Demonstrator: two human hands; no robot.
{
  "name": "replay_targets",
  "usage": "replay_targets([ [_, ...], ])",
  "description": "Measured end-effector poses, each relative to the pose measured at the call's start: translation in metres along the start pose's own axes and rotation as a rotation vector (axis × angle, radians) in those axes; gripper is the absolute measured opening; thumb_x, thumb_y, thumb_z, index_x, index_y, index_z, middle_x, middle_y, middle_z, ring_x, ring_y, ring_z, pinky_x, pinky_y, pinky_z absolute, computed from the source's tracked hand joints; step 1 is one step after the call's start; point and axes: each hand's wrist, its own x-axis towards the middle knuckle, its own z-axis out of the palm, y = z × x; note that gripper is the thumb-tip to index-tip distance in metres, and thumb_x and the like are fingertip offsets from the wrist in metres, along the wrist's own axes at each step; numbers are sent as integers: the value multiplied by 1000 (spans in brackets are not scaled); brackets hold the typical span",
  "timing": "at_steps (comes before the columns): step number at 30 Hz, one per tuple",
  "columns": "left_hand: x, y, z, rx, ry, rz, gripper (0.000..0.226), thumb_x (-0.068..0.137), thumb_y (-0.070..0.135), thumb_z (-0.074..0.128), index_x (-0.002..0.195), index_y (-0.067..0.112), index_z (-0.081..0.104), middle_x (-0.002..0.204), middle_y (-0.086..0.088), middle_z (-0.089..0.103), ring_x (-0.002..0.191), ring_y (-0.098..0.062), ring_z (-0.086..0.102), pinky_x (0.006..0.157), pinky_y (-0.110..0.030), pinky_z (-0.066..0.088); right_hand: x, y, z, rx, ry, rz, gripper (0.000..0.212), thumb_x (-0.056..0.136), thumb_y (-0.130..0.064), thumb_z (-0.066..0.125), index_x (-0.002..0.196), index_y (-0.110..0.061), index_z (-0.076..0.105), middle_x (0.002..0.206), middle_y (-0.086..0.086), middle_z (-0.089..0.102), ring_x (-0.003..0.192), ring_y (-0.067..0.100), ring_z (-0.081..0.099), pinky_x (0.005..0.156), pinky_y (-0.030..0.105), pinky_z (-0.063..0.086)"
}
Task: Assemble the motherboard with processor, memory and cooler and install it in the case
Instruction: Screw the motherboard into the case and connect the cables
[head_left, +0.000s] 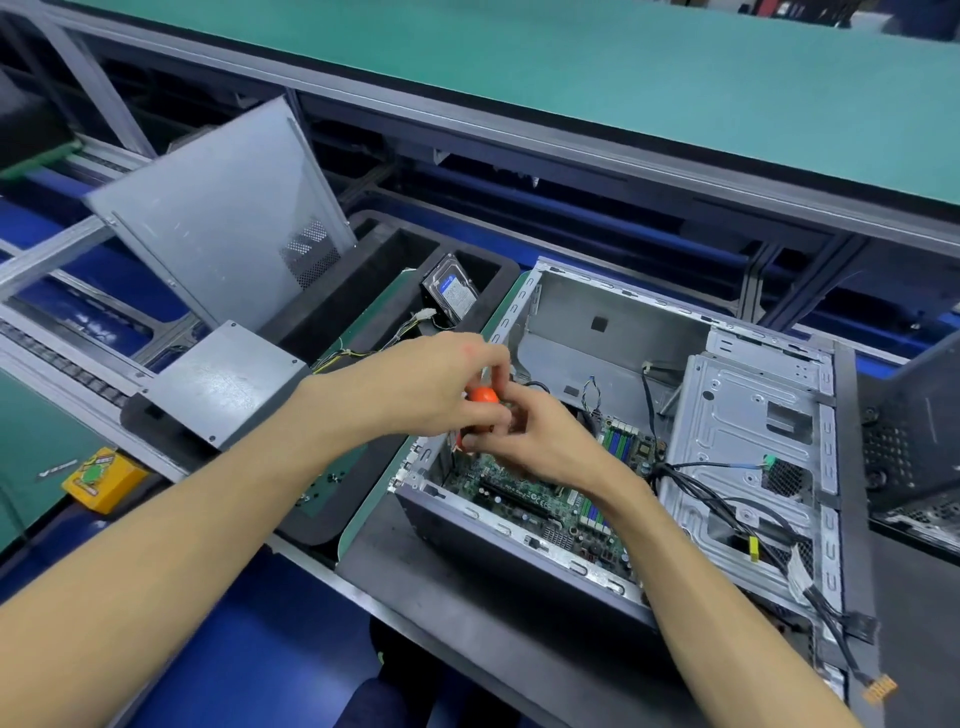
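The open case (675, 415) is lying on its side on the bench (467, 597), interior facing up. The motherboard (540, 499) is sitting inside the case, against its floor, with blue and green memory slots (621, 441) showing near the far end of the board. Whether a processor or cooler is fitted cannot be told; the hands are covering that area.

Both hands are meeting above the near-left part of the case. The left hand (436, 379) is curling its fingers round the orange handle of a screwdriver (483, 397). The right hand (540, 441) is pinching at the lower part of the same tool; the tip is hidden.

Black cables (727, 499) are trailing over the drive cage (748, 447) on the right. To the left, a grey power supply (223, 384), a hard drive (449, 296) and the case's side panel (218, 218) are resting in a black tray (498, 270). A yellow box (101, 480) is lying further left.
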Motion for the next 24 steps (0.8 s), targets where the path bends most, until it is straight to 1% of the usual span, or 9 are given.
replay_targets([
  [3,-11,-9,-6,-202,101,-58,29,87,65,57,98,38,60,86,15,61,74,-3,60,70,-29,51,-9,-6,-9,106,13,37,26,90,-15,75,112,-17,60,67,13,69,44,21,58,43,28,46],
  [5,-18,-17,-12,-276,187,-93,31,89,67,50,93,38,61,81,14,64,71,-5,62,66,-26,51,-18,-12,-21,163,61,29,25,90,-22,76,109,-21,61,65,11,70,43,20,58,40,25,45],
  [9,-27,-41,-20,-341,250,-176,21,97,49,52,88,33,64,80,12,69,69,-4,68,74,-37,56,-33,-36,-42,283,271,-72,34,82,-53,78,100,-28,63,57,7,61,40,24,54,39,24,41],
  [11,-29,-54,-23,-357,282,-203,16,97,39,56,87,32,66,80,10,71,67,-4,69,75,-38,58,-35,-51,-49,358,357,-117,35,85,-59,72,98,-27,63,61,6,64,38,21,52,38,21,39],
  [14,-32,-71,-25,-399,327,-231,15,97,31,58,85,31,67,77,11,72,64,-3,69,63,-26,54,-33,-70,-54,418,402,-125,27,93,-54,53,95,-28,62,61,7,62,36,21,48,37,17,35],
  [16,-34,-82,-25,-425,331,-254,15,96,29,58,85,27,68,76,13,72,63,-2,69,62,-22,52,-28,-80,-52,474,395,-122,27,94,-50,47,96,-27,60,66,11,60,40,22,48,38,18,36],
  [18,-36,-94,-23,-471,321,-278,14,96,27,60,86,24,68,75,11,72,64,-6,70,65,-25,55,-19,-85,-44,519,373,-141,20,95,-44,50,97,-26,59,77,15,65,48,25,51,40,23,40],
  [20,-37,-109,-19,-548,292,-313,12,96,25,62,87,21,69,73,5,73,65,-10,72,64,-25,58,-5,-86,-28,555,341,-134,7,94,-28,58,100,-25,55,88,16,71,57,26,58,44,29,47],
  [24,-37,-146,9,-585,129,-403,6,93,10,64,90,12,69,75,-5,73,66,-16,72,66,-30,61,32,-78,15,711,266,-33,36,86,-7,64,115,-16,45,101,18,73,83,32,70,75,41,59],
])
